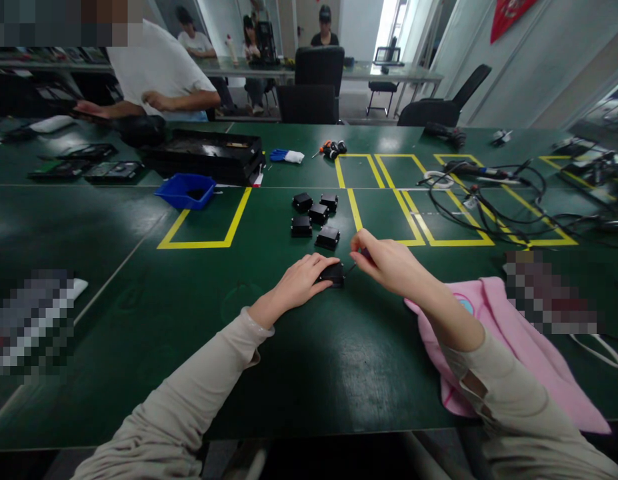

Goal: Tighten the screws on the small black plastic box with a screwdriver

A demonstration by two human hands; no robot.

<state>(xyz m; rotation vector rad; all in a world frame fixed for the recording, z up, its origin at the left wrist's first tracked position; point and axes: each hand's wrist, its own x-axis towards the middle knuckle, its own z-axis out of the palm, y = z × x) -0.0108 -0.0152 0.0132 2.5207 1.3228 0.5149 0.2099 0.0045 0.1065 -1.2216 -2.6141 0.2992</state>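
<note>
My left hand [303, 279] is closed around a small black box [333, 273] lying on the green table, thumb on the near side and fingers over its top. Just right of it, my right hand [383, 261] pinches a thin screwdriver [351, 268], whose shaft points down-left at the box's right end. Most of its handle is hidden in my fingers, and I cannot tell if the tip touches a screw. Beyond my hands sits a group of several similar black boxes [319, 213] with small tabs at their ends.
A pink cloth [473, 333] lies under my right forearm. Farther off are a blue bin [186, 191], a black tray [203, 157], blue-white gloves [287, 157], an orange-handled tool [329, 149] and coiled black cables [489, 200]. Yellow tape marks rectangles. A person in white stands across the table.
</note>
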